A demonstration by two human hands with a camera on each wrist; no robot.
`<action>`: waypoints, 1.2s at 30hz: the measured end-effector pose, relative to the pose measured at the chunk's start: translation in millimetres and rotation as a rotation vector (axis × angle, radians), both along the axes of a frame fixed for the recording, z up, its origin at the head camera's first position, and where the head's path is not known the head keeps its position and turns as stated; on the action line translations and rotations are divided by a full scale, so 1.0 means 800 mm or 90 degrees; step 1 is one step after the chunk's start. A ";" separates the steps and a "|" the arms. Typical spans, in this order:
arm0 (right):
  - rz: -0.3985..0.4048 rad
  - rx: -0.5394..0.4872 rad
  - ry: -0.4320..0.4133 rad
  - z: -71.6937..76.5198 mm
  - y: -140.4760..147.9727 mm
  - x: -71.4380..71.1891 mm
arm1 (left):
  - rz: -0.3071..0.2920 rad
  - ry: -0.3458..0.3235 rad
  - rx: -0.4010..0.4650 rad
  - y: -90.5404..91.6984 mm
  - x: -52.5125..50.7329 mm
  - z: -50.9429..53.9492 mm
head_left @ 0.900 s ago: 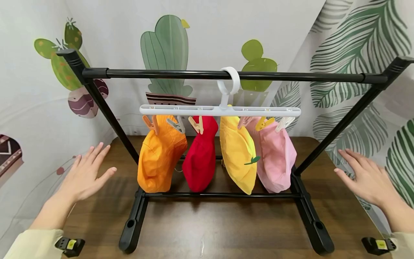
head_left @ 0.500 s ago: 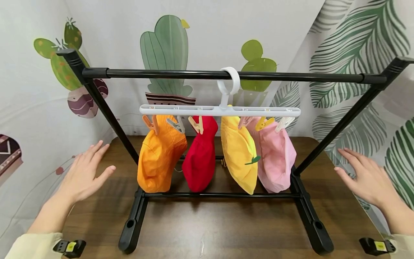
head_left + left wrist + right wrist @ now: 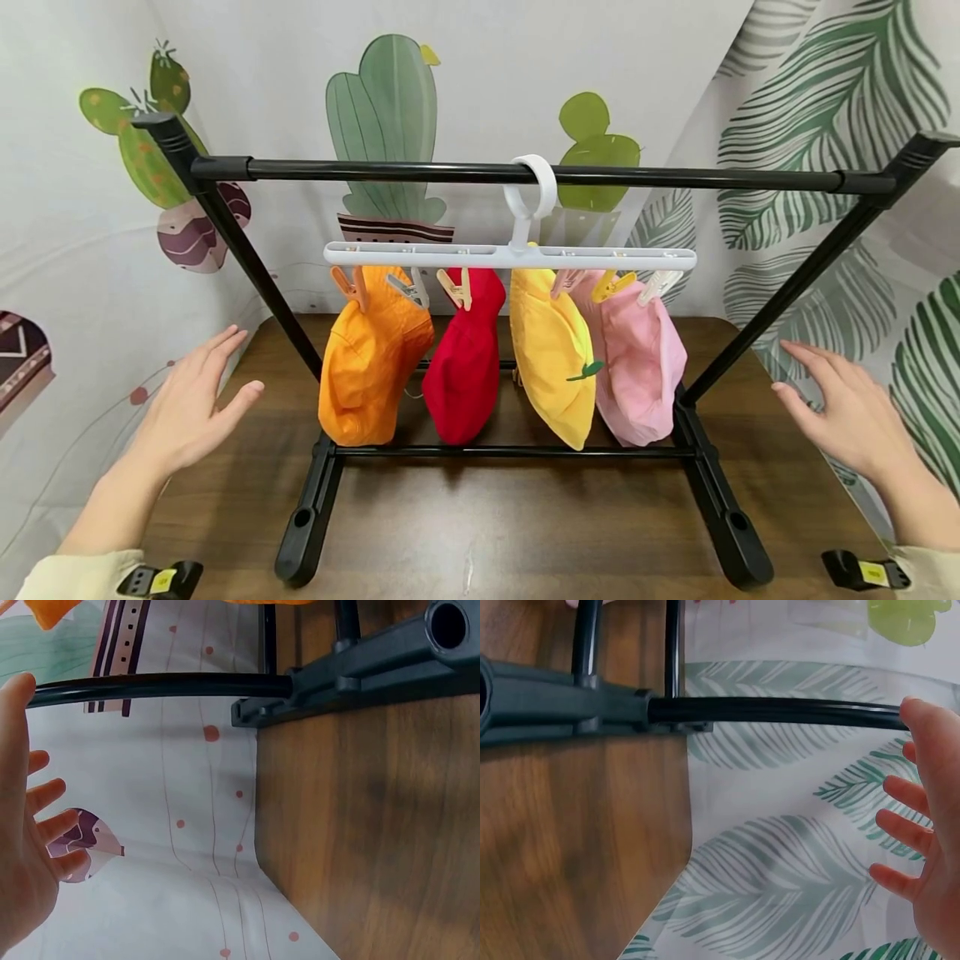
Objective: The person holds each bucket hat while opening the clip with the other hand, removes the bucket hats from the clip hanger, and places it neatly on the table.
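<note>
"What is closest in?"
"A black wrist device at each pale sleeve. Past them, the left foot and right foot of the rack rest on the brown worktop, inside its side edges."

"And the hands?"
"The left hand hovers by the worktop's left edge, the right hand by its right edge. Both are released, fingers extended, grasping nothing."

"What stands between them and the hats?"
"A slanting black left upright and right upright, each apart from the hand near it."

"Where are the hats?"
"Over the middle of the worktop, well in from its side edges: from left to right, the orange hat, red hat, yellow hat with a green leaf, and pink hat. Coloured clips line the white hanger above; which one carries the yellow hat is hard to tell."

"Farther up and back?"
"The hanger's ring loops around the black top bar. Beyond the worktop's far corners hangs a pale cloth printed with cacti and leaves."
</note>
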State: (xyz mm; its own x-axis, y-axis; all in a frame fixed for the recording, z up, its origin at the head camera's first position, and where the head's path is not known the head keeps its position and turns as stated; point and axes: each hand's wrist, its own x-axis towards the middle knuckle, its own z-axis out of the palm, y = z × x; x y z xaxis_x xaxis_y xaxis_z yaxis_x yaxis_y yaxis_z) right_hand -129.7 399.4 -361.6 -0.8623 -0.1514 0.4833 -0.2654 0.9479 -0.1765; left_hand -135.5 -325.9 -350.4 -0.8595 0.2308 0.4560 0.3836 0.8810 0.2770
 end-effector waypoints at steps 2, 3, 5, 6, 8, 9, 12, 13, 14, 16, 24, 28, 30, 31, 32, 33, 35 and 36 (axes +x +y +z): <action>0.009 -0.011 0.014 0.001 -0.003 0.000 | 0.001 0.007 0.009 0.002 0.001 0.001; 0.012 -0.015 0.021 0.001 -0.005 0.000 | 0.001 0.013 0.014 0.003 0.002 0.002; 0.021 -0.024 0.029 0.002 -0.009 0.000 | 0.003 0.027 0.024 0.005 0.003 0.002; 0.025 -0.028 0.034 0.003 -0.011 0.000 | 0.004 0.035 0.029 0.006 0.003 0.002; 0.033 -0.034 0.045 0.003 -0.014 0.001 | 0.007 0.050 0.035 0.008 0.003 0.002; 0.035 -0.036 0.050 0.004 -0.016 0.001 | 0.008 0.058 0.037 0.009 0.004 0.002; 0.046 -0.042 0.075 0.006 -0.022 0.001 | 0.009 0.074 0.045 0.012 0.004 0.003; 0.049 -0.044 0.084 0.007 -0.024 0.001 | 0.008 0.080 0.050 0.014 0.004 0.004; 0.051 -0.047 0.091 0.008 -0.026 0.001 | 0.008 0.086 0.055 0.015 0.005 0.004; 0.057 -0.053 0.104 0.010 -0.031 0.002 | 0.001 0.099 0.067 0.018 0.005 0.005; 0.077 -0.073 0.130 0.025 -0.054 0.005 | -0.021 0.127 0.084 0.030 0.007 0.006; 0.077 -0.080 0.131 0.031 -0.064 0.007 | -0.022 0.127 0.087 0.035 0.008 0.005; 0.083 -0.083 0.135 0.033 -0.068 0.007 | -0.024 0.128 0.088 0.036 0.009 0.005; 0.089 -0.085 0.139 0.034 -0.070 0.007 | -0.026 0.131 0.088 0.038 0.009 0.005; 0.098 -0.088 0.146 0.035 -0.072 0.007 | -0.027 0.132 0.088 0.038 0.010 0.005; 0.104 -0.090 0.148 0.036 -0.074 0.007 | -0.027 0.135 0.088 0.039 0.010 0.005; 0.115 -0.093 0.156 0.038 -0.078 0.007 | -0.030 0.140 0.089 0.041 0.011 0.005; 0.121 -0.095 0.159 0.039 -0.081 0.006 | -0.029 0.140 0.089 0.043 0.012 0.005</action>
State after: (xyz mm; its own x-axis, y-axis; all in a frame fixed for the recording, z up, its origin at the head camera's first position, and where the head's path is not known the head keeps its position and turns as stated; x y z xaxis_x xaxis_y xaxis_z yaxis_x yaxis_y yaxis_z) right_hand -124.7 335.0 -330.0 -0.6780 -0.2104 0.7043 -0.4877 0.8457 -0.2168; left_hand -126.3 -291.8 -346.2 -0.7267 0.1884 0.6607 0.4860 0.8207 0.3005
